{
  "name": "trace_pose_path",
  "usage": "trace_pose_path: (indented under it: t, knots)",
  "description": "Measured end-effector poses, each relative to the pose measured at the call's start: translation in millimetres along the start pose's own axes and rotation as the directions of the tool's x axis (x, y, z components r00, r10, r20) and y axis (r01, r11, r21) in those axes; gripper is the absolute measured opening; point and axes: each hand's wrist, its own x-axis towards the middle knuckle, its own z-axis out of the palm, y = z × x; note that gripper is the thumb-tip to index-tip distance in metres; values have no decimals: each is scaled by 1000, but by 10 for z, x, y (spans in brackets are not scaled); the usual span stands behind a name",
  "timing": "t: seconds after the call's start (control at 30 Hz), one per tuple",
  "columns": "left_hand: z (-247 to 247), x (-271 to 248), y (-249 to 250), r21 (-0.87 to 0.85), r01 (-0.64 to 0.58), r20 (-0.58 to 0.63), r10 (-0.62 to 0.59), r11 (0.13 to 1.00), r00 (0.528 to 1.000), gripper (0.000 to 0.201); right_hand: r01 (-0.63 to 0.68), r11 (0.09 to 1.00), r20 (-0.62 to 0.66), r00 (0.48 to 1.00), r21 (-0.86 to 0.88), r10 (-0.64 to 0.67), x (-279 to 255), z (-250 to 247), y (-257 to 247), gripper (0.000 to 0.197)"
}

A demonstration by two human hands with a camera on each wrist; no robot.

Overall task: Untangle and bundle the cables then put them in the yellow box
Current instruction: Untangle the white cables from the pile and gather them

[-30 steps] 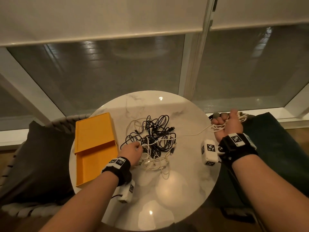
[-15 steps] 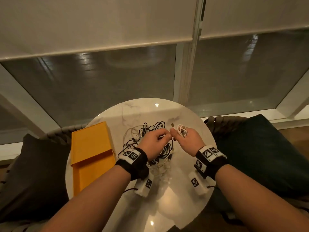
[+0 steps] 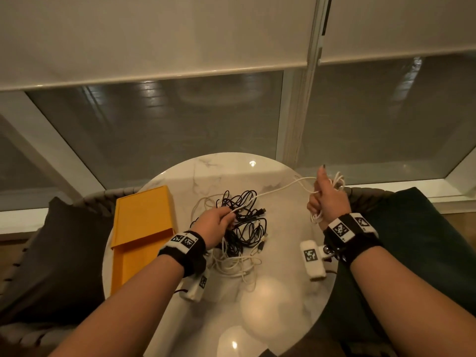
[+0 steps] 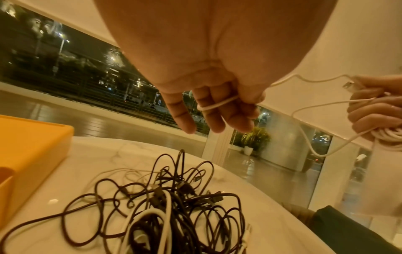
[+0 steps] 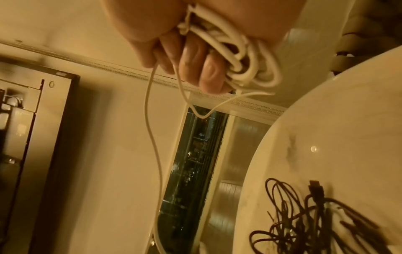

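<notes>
A tangle of black and white cables (image 3: 242, 228) (image 4: 169, 211) (image 5: 322, 221) lies in the middle of the round marble table (image 3: 278, 292). My left hand (image 3: 219, 222) (image 4: 217, 106) hovers over the tangle and pinches a white cable (image 3: 278, 189) (image 4: 219, 104). That cable runs up to my right hand (image 3: 325, 199) (image 5: 195, 65), raised at the table's right edge, which grips several coiled loops of it (image 5: 237, 56) (image 4: 389, 137). The yellow box (image 3: 140, 233) (image 4: 26, 151) sits at the left of the table, its lid slid partly back.
Dark cushioned chairs stand on both sides, left (image 3: 51, 253) and right (image 3: 417, 240). A window with roller blinds (image 3: 159, 37) is behind the table. The table's near half (image 3: 257, 318) is bare.
My hands have drawn apart. The right hand moved from mid-table up to the right edge with the coil, stretching the white cable. The left hand dropped back to the tangle.
</notes>
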Motion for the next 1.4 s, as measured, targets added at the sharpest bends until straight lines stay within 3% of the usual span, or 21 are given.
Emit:
trace_pose_path:
  t: [0.2,0.33,0.4,0.53,0.7,0.8,0.97,1.23,1.33,1.4]
  knots:
    - [-64,-72,-100,-11,51,-148,-52,999,988,26,-49,990,5,999,-132,50,51,-83,160,40]
    - [-79,-134,-89,-72,53,-217,-68,996,974,21,-138,897,84,978,-419,190,-54,-54,416,26]
    - [-74,-155,-67,-87,39,-207,-56,995,977,23,-136,871,112,971,-472,212,-113,5,540,25]
    - [-87,-202,-48,-33,-56,-213,48,998,976,19,-147,896,98,974,-419,205,-201,183,624,29]
    - [-95,-268,-21,88,-228,-152,239,970,959,14,-98,934,228,956,-343,184,-367,424,599,37]
    - [-83,-296,-6,172,-336,-121,359,926,926,14,-74,940,272,947,-333,171,-453,601,604,34]
    - [-99,-294,-25,234,-477,-43,500,847,865,20,-31,840,236,953,-542,188,-496,769,631,31]
    - [-188,-331,20,258,-656,122,650,709,750,35,-140,941,336,909,-309,246,-507,881,676,27]
    - [-213,-358,12,252,-654,94,654,713,750,29,-111,957,315,929,-268,196,-498,925,719,22]
    - [-225,-380,15,191,-623,-14,637,759,771,22,-112,974,281,945,-197,166,-482,934,735,26]
